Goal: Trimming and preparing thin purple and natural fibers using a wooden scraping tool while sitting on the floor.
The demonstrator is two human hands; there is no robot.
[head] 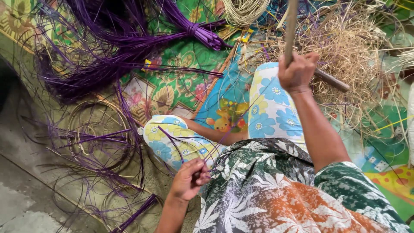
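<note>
Head view looks down on a person who sits on a colourful floral mat (172,92), legs folded, in flower-print trousers (269,110) and a leaf-print shirt (276,194).

The right hand (296,71), in the upper right of the frame, is clenched around a thin upright stick (290,26). The stick rises out of the top edge, so I cannot see its upper end. I think it is held vertical so that it stays firm while the other hand works.

The left hand (189,179), at the lower centre, is closed on the ends of some purple strands (181,146). The fingers pinch them near the knee, and the strands run up and to the right across the lap, toward the stick. Whether they reach the stick I cannot tell; they are too thin there.

A big bundle of the same purple strands (129,43) lies in the upper left, tied near one end, probably kept there to be near the left hand. More loose purple strands and a few round hoops (97,131) lie on the bare floor (26,203) at the left. A heap of pale straw-coloured fibre (345,51) fills the upper right, behind the right hand, and a coil of pale cord (246,11) is at the top centre.
</note>
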